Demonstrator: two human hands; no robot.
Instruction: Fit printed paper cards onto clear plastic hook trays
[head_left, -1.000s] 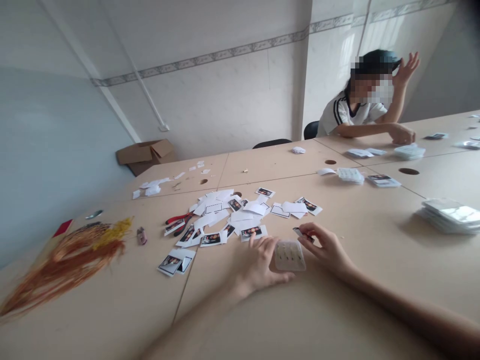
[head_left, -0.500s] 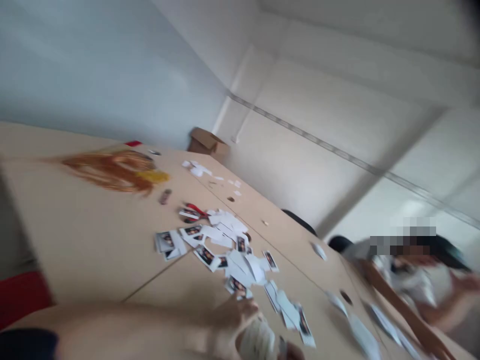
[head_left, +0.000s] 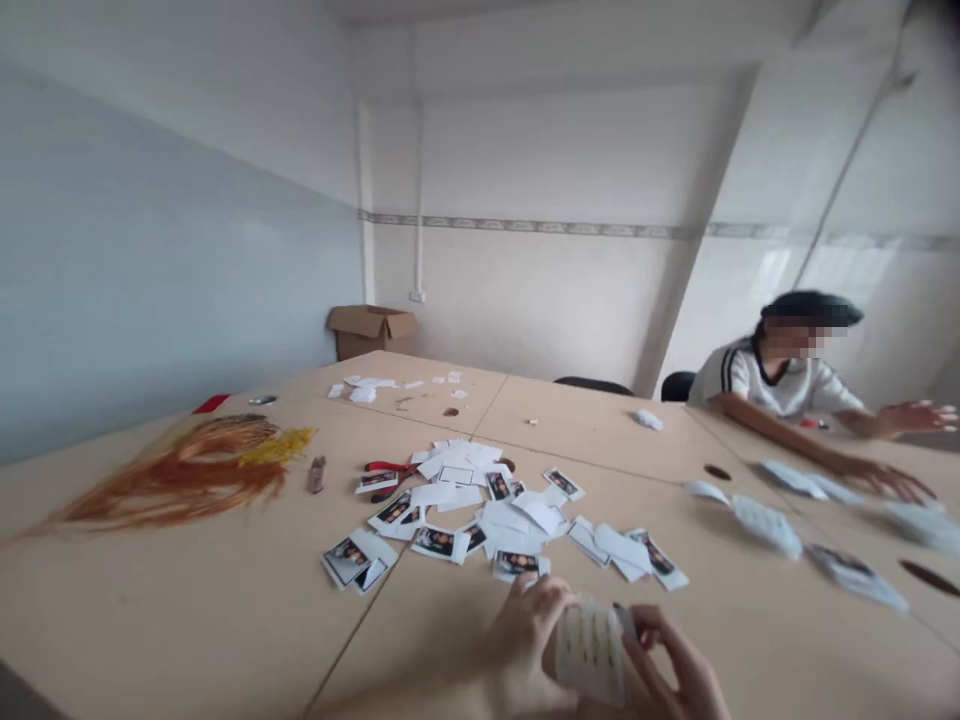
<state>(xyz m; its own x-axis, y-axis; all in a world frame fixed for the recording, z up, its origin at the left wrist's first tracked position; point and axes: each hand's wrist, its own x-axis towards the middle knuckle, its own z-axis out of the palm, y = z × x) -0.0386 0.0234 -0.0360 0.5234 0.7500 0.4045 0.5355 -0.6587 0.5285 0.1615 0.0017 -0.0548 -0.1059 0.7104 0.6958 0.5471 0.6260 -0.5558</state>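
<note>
The clear packet (head_left: 591, 650) sits at the near edge of the scene between the two hands, right of the left hand (head_left: 531, 625) and left of the right hand (head_left: 671, 665), its longer side seeming to run near to far; the left grip is curled about the packet's left side, fingers at its far left corner, thumb hard to make out, and the right grip appears to pinch a small dark piece (head_left: 625, 618) just beside the packet's far right corner, so that piece lies nearer the right hand, though blur hides its outline. Inside the packet a row of thin pieces lies side by side, their length also near to far. Farther off on the desk (head_left: 442, 650), printed and white cards (head_left: 517, 525) lie strewn past the left hand, with red-handled pliers (head_left: 386, 466) at their left; to the right lies another packet (head_left: 765, 525) with small pieces in it, and at the far left stands a cardboard box (head_left: 367, 330), flaps raised, its inside not visible
</note>
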